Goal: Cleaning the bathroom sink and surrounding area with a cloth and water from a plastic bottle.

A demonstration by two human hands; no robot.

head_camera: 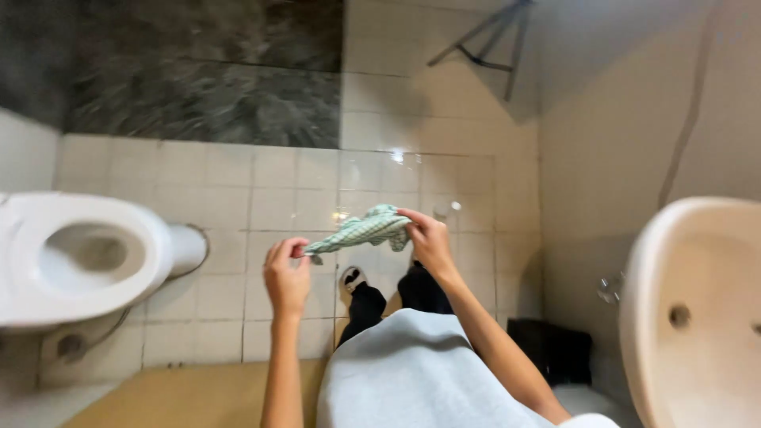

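Note:
A green-and-white checked cloth (pixel 366 230) hangs stretched between both hands above the tiled floor. My left hand (pixel 286 275) pinches its lower left corner between thumb and fingers. My right hand (pixel 429 238) grips the bunched right end, a little higher. Below the hands I see my grey top, dark trousers and a black-and-white shoe (pixel 352 279).
A white toilet bowl (pixel 151 246) stands at the left. A white washbasin (pixel 646 317) juts in at the right, with a dark box (pixel 552 349) on the floor under it. Pale floor tiles (pixel 238 198) meet dark marbled wall at the top; a wooden strip lies at bottom left.

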